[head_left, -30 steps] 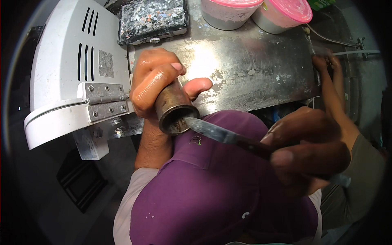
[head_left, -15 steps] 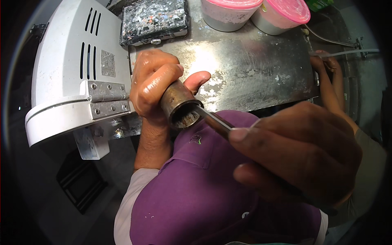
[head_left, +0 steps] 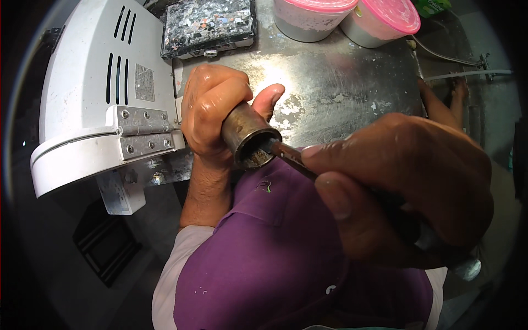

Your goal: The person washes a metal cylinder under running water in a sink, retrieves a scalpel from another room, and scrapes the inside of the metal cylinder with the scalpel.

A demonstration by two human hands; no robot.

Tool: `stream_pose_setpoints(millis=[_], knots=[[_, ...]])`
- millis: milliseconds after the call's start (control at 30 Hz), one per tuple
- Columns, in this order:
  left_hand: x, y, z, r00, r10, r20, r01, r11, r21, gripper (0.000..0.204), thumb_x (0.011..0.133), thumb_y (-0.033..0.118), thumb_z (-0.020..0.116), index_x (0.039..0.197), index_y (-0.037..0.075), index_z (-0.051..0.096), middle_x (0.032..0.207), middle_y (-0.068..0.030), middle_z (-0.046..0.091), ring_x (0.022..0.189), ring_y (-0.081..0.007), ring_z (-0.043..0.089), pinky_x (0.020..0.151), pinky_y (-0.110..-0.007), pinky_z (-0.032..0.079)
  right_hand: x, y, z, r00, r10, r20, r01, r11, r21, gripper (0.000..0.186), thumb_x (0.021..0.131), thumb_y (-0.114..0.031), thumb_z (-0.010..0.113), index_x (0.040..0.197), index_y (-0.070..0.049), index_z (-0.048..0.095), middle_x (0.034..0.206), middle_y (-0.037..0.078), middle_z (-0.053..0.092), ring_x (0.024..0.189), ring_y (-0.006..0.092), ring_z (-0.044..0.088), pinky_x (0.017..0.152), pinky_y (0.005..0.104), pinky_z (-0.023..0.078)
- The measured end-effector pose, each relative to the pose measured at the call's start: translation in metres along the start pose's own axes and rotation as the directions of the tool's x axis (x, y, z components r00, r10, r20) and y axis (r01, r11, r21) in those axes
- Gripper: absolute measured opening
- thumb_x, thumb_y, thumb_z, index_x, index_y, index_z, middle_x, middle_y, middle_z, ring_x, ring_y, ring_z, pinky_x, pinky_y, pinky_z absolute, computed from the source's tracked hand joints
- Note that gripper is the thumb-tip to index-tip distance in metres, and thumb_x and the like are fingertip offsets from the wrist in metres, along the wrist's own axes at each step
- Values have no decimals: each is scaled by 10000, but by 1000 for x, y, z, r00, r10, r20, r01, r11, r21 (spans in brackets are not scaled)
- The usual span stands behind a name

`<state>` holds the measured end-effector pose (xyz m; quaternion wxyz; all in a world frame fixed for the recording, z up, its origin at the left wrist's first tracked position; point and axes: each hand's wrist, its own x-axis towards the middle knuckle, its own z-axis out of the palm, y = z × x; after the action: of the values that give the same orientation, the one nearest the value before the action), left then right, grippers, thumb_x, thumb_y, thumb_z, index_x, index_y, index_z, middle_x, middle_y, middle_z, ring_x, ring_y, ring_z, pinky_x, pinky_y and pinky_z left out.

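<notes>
Scuffed metal benchtop (head_left: 357,82) backs the work position. Nearest, my right hand (head_left: 407,187) pinches the brown handle of a slim tool (head_left: 291,155) between thumb and fingers, its front end inserted in the mouth of a metal cylinder (head_left: 240,125). My left hand (head_left: 212,110) clasps that cylinder, thumb tip projecting beside it; the tilt presents the opening to the tool, presumably for access and sight. Leftward stands a white hinged machine (head_left: 82,93). Farthest, a speckled case (head_left: 209,27) and two pink-lidded tubs (head_left: 313,27) sit, presumably, within reach.
</notes>
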<state>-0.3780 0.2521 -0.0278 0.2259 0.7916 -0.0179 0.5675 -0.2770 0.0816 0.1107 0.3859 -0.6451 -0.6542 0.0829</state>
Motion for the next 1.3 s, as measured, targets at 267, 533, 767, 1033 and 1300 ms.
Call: stream_pose_setpoints(millis=[267, 533, 767, 1033, 1300], knots=[[0, 0, 0, 1000, -29, 5, 28, 997, 72, 425, 717, 127, 844, 965, 89, 501, 694, -37, 535, 579, -190, 505, 500, -310, 402, 3, 8, -5, 996, 3, 86, -10, 997, 77, 103, 804, -42, 693, 870, 30, 661, 699, 104, 677, 525, 138, 636, 465, 252, 479], [2, -6, 4, 1000, 23, -13, -23, 999, 32, 424, 718, 107, 842, 972, 90, 503, 699, -35, 536, 582, -196, 504, 509, -312, 405, 0, 12, -7, 990, 94, 107, -119, 958, 260, 72, 838, -29, 666, 892, 18, 660, 719, 119, 685, 550, 134, 652, 482, 242, 491], [7, -9, 7, 999, 42, 8, -42, 998, 45, 406, 708, 110, 848, 957, 99, 527, 704, -30, 544, 591, -198, 504, 524, -323, 406, -3, -1, -2, 998, -55, 0, 55, 996, -63, 161, 780, -27, 724, 919, 20, 659, 763, 123, 673, 582, 170, 640, 517, 268, 505], [4, -7, 4, 997, 69, 43, -74, 988, 134, 380, 718, 122, 841, 941, 104, 533, 711, -31, 551, 600, -207, 512, 537, -334, 402, 5, 4, -6, 992, 22, 127, -28, 998, 47, 193, 785, -45, 728, 961, -10, 655, 738, 96, 649, 585, 182, 646, 510, 293, 508], [1, -3, 13, 998, 64, -24, -60, 988, 139, 362, 751, 99, 815, 936, 101, 503, 708, -37, 542, 591, -211, 513, 530, -336, 388, -8, 7, 6, 983, 179, 52, -184, 976, 119, 75, 847, -81, 679, 898, -26, 683, 711, 74, 652, 581, 159, 649, 505, 265, 497]])
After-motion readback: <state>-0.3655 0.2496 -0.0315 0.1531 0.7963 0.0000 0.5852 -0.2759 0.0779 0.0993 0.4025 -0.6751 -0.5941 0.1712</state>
